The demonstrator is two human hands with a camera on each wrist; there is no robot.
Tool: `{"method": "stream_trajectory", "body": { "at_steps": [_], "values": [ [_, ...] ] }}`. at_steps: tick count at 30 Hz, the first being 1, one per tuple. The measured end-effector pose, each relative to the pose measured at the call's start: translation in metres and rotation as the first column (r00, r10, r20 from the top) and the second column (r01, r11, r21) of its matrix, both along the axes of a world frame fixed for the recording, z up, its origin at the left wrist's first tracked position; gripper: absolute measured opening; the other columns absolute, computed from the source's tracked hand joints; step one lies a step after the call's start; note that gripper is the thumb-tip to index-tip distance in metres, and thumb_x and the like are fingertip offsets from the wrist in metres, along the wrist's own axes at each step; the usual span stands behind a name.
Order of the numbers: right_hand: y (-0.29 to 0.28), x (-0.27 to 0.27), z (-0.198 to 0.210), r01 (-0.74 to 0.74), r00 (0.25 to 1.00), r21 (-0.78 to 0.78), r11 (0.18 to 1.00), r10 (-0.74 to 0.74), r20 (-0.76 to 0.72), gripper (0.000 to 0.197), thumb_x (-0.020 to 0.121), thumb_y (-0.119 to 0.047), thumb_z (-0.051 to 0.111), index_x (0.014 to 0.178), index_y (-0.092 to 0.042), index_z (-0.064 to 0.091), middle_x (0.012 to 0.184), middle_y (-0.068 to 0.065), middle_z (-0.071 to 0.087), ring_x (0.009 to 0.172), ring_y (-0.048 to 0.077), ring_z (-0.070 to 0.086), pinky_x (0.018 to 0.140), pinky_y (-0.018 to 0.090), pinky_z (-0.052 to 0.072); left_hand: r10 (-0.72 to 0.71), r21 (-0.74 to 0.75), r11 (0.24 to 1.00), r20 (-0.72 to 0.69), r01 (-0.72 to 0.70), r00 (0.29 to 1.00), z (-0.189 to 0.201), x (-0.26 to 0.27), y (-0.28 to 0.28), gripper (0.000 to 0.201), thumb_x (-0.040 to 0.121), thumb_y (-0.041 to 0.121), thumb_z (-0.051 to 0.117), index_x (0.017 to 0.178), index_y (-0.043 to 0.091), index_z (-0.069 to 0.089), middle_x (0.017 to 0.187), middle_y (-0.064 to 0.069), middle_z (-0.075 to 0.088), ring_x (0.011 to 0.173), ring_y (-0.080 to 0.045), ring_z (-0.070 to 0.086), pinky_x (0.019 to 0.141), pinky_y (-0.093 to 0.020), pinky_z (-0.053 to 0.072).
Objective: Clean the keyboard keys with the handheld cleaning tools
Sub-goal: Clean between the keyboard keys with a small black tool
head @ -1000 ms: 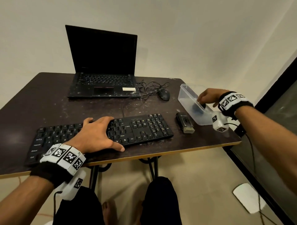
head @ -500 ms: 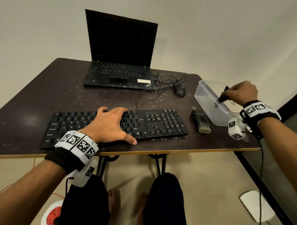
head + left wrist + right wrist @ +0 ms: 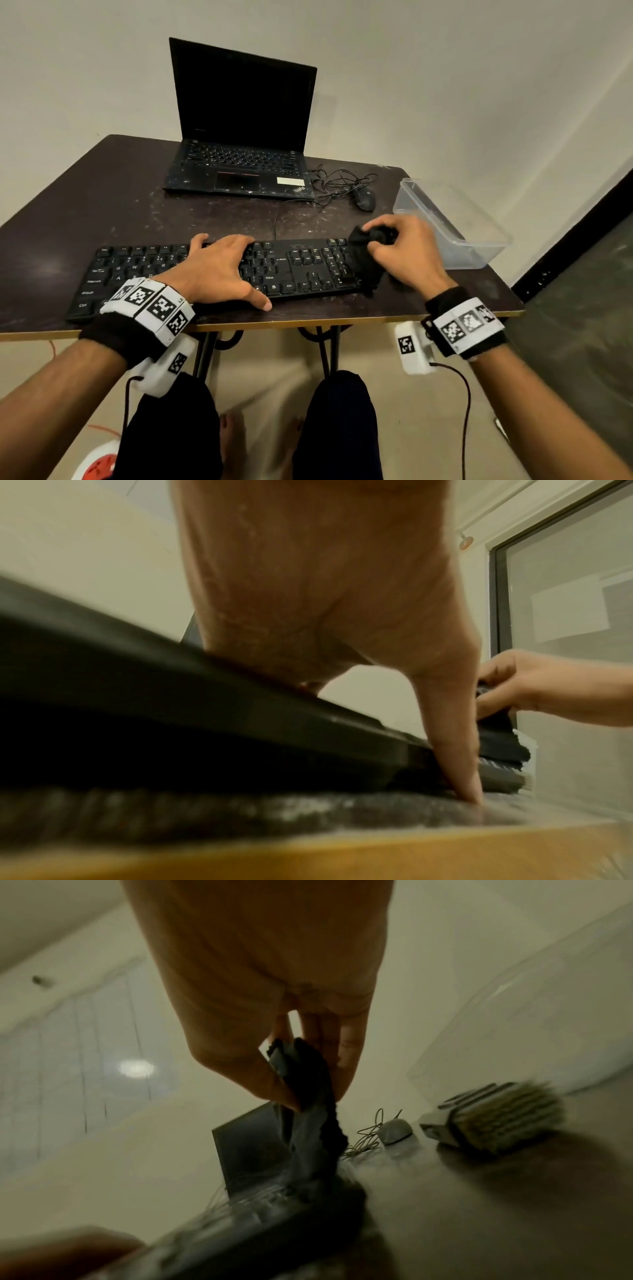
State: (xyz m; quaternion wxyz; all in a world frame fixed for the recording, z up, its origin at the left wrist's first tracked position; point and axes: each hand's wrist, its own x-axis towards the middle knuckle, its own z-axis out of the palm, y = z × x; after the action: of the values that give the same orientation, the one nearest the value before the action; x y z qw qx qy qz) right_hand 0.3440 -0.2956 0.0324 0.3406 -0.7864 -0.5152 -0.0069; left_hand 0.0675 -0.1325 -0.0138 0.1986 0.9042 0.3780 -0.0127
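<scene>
The left hand (image 3: 215, 270) lies flat with fingers spread on the black keyboard (image 3: 294, 267) at 6 o'clock on the table (image 3: 102, 212), likely steadying it, while the right hand (image 3: 404, 250) pinches a dark cloth (image 3: 364, 263) draped over the keyboard's 3 o'clock end, seemingly to wipe the keys.

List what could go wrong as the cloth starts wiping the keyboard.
1. The black cloth hangs loosely from the right hand; its free end could snag on the number-pad keys.
2. The left hand covers the middle of the keyboard, so those keys may get missed.
3. The keyboard lies near the table's front edge; a hard wipe might push it off.
</scene>
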Motion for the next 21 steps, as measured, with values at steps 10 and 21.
{"method": "stream_trajectory", "body": {
  "at_steps": [10,21],
  "values": [
    [-0.014,-0.009,-0.045,-0.016,1.000,-0.113,0.993,0.014,-0.012,0.035,0.086,-0.015,0.077,0.116,-0.032,0.078,0.106,-0.010,0.079,0.101,0.010,0.071,0.096,0.024,0.053,-0.035,0.198,0.979,-0.047,0.044,0.998,-0.006,0.049,-0.034,0.165,0.041,0.114,0.035,0.168,0.011,0.014,0.173,-0.008,0.025,0.163,-0.022,0.015,0.131,-0.057,-0.008],
    [-0.014,-0.036,-0.041,-0.102,0.981,-0.347,0.932,0.152,0.120,0.042,0.106,-0.021,0.055,0.147,-0.016,0.062,0.157,0.006,0.056,0.135,0.031,0.060,0.116,0.043,0.045,0.009,0.542,0.838,-0.115,0.055,0.993,-0.035,0.045,-0.037,0.146,0.069,0.108,-0.007,0.159,0.004,0.043,0.160,-0.016,0.048,0.151,-0.029,0.041,0.129,-0.060,0.009]
  ]
}}
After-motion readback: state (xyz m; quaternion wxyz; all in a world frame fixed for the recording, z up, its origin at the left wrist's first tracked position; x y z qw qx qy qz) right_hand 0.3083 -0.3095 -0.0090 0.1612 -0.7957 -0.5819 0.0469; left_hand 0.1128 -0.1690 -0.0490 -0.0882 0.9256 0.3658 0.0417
